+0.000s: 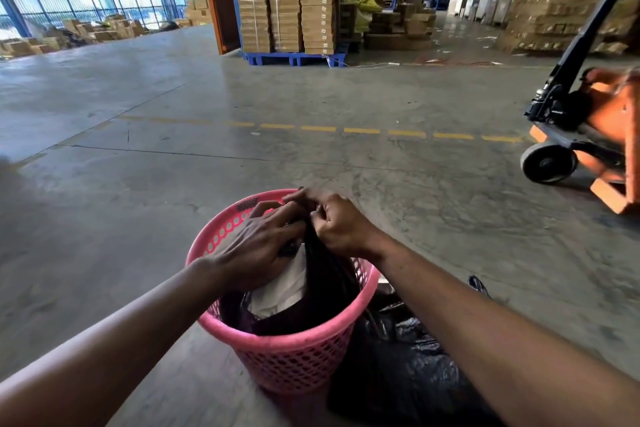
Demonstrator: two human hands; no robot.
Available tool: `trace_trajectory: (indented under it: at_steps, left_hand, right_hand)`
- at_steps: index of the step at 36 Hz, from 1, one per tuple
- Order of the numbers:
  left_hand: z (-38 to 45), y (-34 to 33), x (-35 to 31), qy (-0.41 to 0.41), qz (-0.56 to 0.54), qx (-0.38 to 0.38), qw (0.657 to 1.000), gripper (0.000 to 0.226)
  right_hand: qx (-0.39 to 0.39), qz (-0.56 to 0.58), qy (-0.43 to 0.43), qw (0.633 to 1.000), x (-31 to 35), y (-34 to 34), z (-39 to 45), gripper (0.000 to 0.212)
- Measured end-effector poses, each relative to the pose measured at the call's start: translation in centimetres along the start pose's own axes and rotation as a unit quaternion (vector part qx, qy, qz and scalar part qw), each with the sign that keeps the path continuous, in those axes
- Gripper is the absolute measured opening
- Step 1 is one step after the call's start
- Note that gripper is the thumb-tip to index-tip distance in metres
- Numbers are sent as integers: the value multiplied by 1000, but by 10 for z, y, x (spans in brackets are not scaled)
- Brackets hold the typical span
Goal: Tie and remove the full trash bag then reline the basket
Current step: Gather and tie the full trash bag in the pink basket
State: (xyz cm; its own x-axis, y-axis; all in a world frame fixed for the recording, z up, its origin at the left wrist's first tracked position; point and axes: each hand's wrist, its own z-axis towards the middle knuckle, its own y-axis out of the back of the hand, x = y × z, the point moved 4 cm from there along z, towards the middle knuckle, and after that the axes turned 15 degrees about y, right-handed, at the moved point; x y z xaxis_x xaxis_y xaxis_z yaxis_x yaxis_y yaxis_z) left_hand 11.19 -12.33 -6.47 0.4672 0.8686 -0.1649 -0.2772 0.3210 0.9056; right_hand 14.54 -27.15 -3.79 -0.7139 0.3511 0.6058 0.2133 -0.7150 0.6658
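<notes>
A pink perforated plastic basket (287,354) stands on the concrete floor in front of me. Inside it sits a black trash bag (325,284) with white paper (280,288) showing in its mouth. The bag's top is gathered into a bunch above the basket. My left hand (256,246) and my right hand (336,222) both grip that bunched top, fingers pinched together over the far rim. A second black plastic bag (401,367) lies on the floor against the basket's right side.
An orange pallet jack (595,139) with a black handle stands at the right. A dashed yellow line (360,130) crosses the floor ahead. Stacked cardboard boxes on a blue pallet (294,59) stand farther back, with more boxes at left and right.
</notes>
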Motion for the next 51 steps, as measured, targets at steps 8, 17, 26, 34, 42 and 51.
trace_trajectory:
  at_steps: [8, 17, 26, 34, 42, 51]
  left_hand:
    - [-8, 1, -8, -49, -2, -60, 997, 17]
    - [-12, -7, -1, -3, -15, -17, 1000, 26]
    - [-2, 1, 22, 177, -205, -19, 963, 15]
    - [-28, -10, 59, 284, 67, 73, 954, 50]
    - [-52, -16, 70, 247, 302, 240, 889, 49]
    - [-32, -3, 77, 367, -217, 151, 892, 36]
  right_hand:
    - [48, -40, 21, 998, 1, 5, 13, 54]
    - [14, -58, 31, 998, -6, 13, 15, 34]
    - [-13, -64, 35, 997, -14, 17, 10, 17]
    - [67, -126, 19, 990, -38, 14, -7, 10]
    - [196, -272, -33, 942, -59, 3, -29, 32]
    - [133, -241, -51, 960, -62, 20, -26, 11]
